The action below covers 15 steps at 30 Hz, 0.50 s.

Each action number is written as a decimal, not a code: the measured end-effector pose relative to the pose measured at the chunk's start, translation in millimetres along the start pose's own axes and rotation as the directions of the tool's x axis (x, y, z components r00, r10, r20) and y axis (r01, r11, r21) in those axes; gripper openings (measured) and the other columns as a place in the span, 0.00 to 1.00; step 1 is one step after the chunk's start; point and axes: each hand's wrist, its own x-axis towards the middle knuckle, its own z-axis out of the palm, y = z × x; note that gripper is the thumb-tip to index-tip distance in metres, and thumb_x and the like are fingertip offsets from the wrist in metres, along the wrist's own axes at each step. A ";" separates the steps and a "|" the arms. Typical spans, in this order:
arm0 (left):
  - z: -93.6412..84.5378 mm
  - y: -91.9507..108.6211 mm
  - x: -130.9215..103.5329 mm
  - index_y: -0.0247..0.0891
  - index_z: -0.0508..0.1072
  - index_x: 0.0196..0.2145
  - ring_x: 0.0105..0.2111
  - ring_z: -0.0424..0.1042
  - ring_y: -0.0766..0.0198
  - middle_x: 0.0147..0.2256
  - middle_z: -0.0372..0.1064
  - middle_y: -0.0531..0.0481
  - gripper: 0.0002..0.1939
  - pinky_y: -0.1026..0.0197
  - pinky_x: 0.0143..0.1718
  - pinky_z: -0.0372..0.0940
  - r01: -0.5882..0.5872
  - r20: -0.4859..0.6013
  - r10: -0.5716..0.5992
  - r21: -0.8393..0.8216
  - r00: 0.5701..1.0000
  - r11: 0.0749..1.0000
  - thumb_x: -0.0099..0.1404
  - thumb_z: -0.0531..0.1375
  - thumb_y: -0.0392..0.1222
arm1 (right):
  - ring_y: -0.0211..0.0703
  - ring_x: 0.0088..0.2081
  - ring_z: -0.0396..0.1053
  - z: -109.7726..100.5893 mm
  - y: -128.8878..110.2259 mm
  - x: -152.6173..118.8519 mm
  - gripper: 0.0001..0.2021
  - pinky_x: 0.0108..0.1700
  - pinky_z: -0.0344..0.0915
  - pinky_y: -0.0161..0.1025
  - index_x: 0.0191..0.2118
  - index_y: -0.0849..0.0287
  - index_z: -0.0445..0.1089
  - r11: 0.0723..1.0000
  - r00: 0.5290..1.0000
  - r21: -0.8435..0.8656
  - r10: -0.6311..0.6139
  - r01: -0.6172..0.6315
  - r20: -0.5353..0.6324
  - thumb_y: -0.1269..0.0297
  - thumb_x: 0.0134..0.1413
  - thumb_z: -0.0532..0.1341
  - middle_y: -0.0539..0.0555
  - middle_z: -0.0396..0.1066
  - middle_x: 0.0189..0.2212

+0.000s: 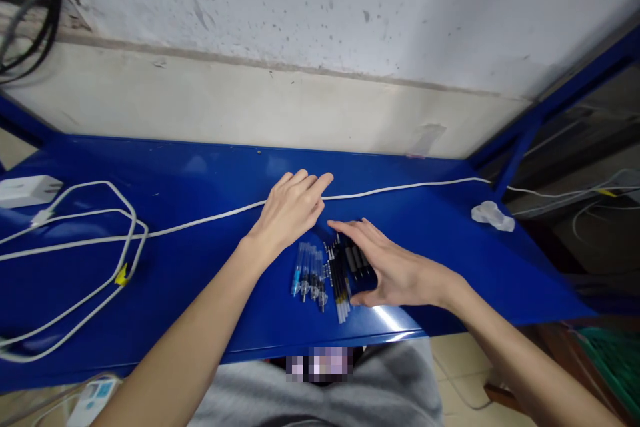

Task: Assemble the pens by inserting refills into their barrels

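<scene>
On the table [425, 220]: dark refills [339, 283] lay lengthwise away from the body, between clear barrels [313, 270] and black pen parts [356, 260].
Nearer the refills: right hand [400, 273], at their right, fingers parted around the black parts.
Beyond the barrels: left hand [293, 207], fingers loosely bent; any grasp was hidden.

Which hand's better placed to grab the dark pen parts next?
Right hand, probably: its thumb and fingers flank the dark pen parts; the left hand is over the white cable.
</scene>
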 end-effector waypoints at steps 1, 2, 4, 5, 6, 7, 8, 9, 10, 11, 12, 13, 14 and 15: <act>0.7 -0.3 0.0 0.34 0.66 0.62 0.42 0.72 0.55 0.41 0.76 0.45 0.22 0.53 0.42 0.65 0.005 0.002 -0.005 -0.003 1.000 1.000 0.72 0.52 0.31 | 0.61 0.71 0.53 -3.6 0.7 -0.1 0.59 0.73 0.43 0.68 0.75 0.44 0.34 0.999 1.000 0.039 -0.004 0.004 -0.009 0.54 0.48 0.74 0.60 0.53 0.70; 1.3 -0.7 0.0 0.35 0.64 0.64 0.42 0.72 0.55 0.41 0.76 0.45 0.23 0.53 0.43 0.66 0.014 0.001 -0.014 -0.005 1.000 1.000 0.73 0.52 0.31 | 0.61 0.70 0.53 -8.3 1.3 0.2 0.59 0.72 0.47 0.66 0.75 0.44 0.35 0.997 1.000 0.082 -0.006 0.008 -0.025 0.52 0.48 0.74 0.61 0.52 0.70; 2.2 -1.2 0.3 0.35 0.62 0.65 0.42 0.73 0.56 0.42 0.75 0.44 0.24 0.54 0.44 0.67 0.029 -0.006 -0.029 -0.010 1.000 1.000 0.73 0.51 0.30 | 0.60 0.70 0.53 -20.3 3.4 3.4 0.58 0.71 0.53 0.62 0.75 0.44 0.36 0.986 0.996 0.166 -0.011 0.025 -0.084 0.50 0.48 0.75 0.61 0.51 0.70; 2.3 -1.2 0.5 0.35 0.62 0.65 0.43 0.74 0.56 0.43 0.75 0.44 0.24 0.54 0.44 0.68 0.036 -0.010 -0.036 -0.015 0.999 0.999 0.73 0.51 0.30 | 0.58 0.70 0.53 -27.0 5.6 7.4 0.58 0.71 0.54 0.61 0.75 0.44 0.37 0.980 0.991 0.195 -0.017 0.043 -0.130 0.49 0.48 0.75 0.60 0.51 0.70; 2.3 -0.9 0.8 0.35 0.63 0.65 0.43 0.74 0.56 0.44 0.74 0.43 0.24 0.55 0.43 0.69 0.041 -0.011 -0.041 -0.022 0.999 0.999 0.73 0.51 0.30 | 0.58 0.71 0.54 -33.4 9.1 13.3 0.57 0.72 0.52 0.61 0.74 0.43 0.38 0.975 0.981 0.213 -0.027 0.069 -0.191 0.48 0.48 0.75 0.59 0.52 0.70; 1.9 -0.5 1.0 0.35 0.63 0.64 0.43 0.74 0.56 0.44 0.74 0.43 0.23 0.56 0.42 0.69 0.046 -0.011 -0.046 -0.034 0.999 0.998 0.73 0.50 0.29 | 0.57 0.70 0.54 -38.9 13.9 21.2 0.55 0.72 0.51 0.61 0.74 0.42 0.40 0.970 0.965 0.221 -0.044 0.104 -0.260 0.48 0.48 0.74 0.58 0.54 0.69; 1.4 0.1 1.3 0.35 0.63 0.64 0.44 0.74 0.57 0.45 0.73 0.42 0.23 0.57 0.41 0.70 0.053 -0.009 -0.053 -0.049 0.999 0.997 0.73 0.50 0.29 | 0.57 0.70 0.55 -43.0 20.3 30.7 0.54 0.73 0.50 0.62 0.73 0.41 0.42 0.964 0.935 0.222 -0.060 0.145 -0.350 0.46 0.48 0.74 0.58 0.56 0.68; 0.7 0.8 1.5 0.35 0.63 0.64 0.44 0.74 0.57 0.45 0.72 0.42 0.23 0.57 0.40 0.70 0.060 -0.006 -0.061 -0.067 0.998 0.996 0.73 0.49 0.28 | 0.57 0.69 0.56 -45.2 27.8 41.3 0.53 0.72 0.50 0.62 0.73 0.40 0.43 0.963 0.898 0.209 -0.067 0.173 -0.434 0.45 0.48 0.74 0.58 0.58 0.66; -0.1 1.5 1.8 0.35 0.63 0.63 0.44 0.74 0.57 0.46 0.71 0.42 0.23 0.58 0.40 0.70 0.065 -0.004 -0.066 -0.084 0.998 0.994 0.73 0.48 0.28 | 0.57 0.68 0.57 -45.4 36.1 52.4 0.53 0.72 0.50 0.63 0.72 0.41 0.43 0.965 0.853 0.187 -0.060 0.182 -0.519 0.43 0.47 0.73 0.58 0.59 0.65; -1.0 2.1 2.0 0.35 0.63 0.63 0.45 0.74 0.57 0.46 0.70 0.42 0.23 0.58 0.40 0.70 0.066 0.000 -0.067 -0.099 0.998 0.993 0.73 0.48 0.27 | 0.57 0.68 0.58 -43.5 44.7 63.0 0.53 0.72 0.51 0.63 0.72 0.42 0.44 0.970 0.793 0.156 -0.053 0.184 -0.607 0.42 0.47 0.73 0.58 0.59 0.65; -1.8 2.6 2.2 0.35 0.63 0.62 0.45 0.74 0.57 0.46 0.70 0.42 0.23 0.58 0.40 0.70 0.065 0.003 -0.065 -0.111 0.998 0.992 0.72 0.47 0.27 | 0.58 0.67 0.58 -39.7 53.0 72.5 0.53 0.71 0.51 0.63 0.72 0.43 0.44 0.976 0.741 0.131 -0.043 0.175 -0.671 0.41 0.47 0.73 0.59 0.58 0.65; -2.4 3.0 2.4 0.35 0.64 0.61 0.44 0.74 0.57 0.46 0.70 0.42 0.22 0.58 0.41 0.70 0.063 0.008 -0.062 -0.119 0.998 0.991 0.72 0.47 0.26 | 0.58 0.67 0.59 -34.7 60.4 80.3 0.53 0.71 0.52 0.63 0.72 0.44 0.45 0.980 0.707 0.116 -0.034 0.163 -0.706 0.40 0.47 0.72 0.60 0.58 0.66; -3.0 3.3 2.5 0.35 0.65 0.59 0.44 0.74 0.58 0.46 0.70 0.42 0.21 0.57 0.41 0.70 0.059 0.014 -0.058 -0.127 0.998 0.990 0.72 0.48 0.26 | 0.59 0.66 0.59 -28.9 66.4 86.0 0.52 0.71 0.53 0.64 0.72 0.45 0.45 0.981 0.684 0.112 -0.027 0.158 -0.729 0.38 0.47 0.71 0.61 0.58 0.65; -3.3 3.6 2.5 0.36 0.66 0.57 0.43 0.74 0.58 0.46 0.71 0.43 0.20 0.58 0.40 0.70 0.058 0.021 -0.055 -0.136 0.998 0.989 0.72 0.48 0.27 | 0.59 0.66 0.59 -23.1 70.8 89.5 0.52 0.70 0.54 0.64 0.72 0.46 0.46 0.982 0.681 0.114 -0.021 0.152 -0.732 0.38 0.48 0.71 0.61 0.58 0.65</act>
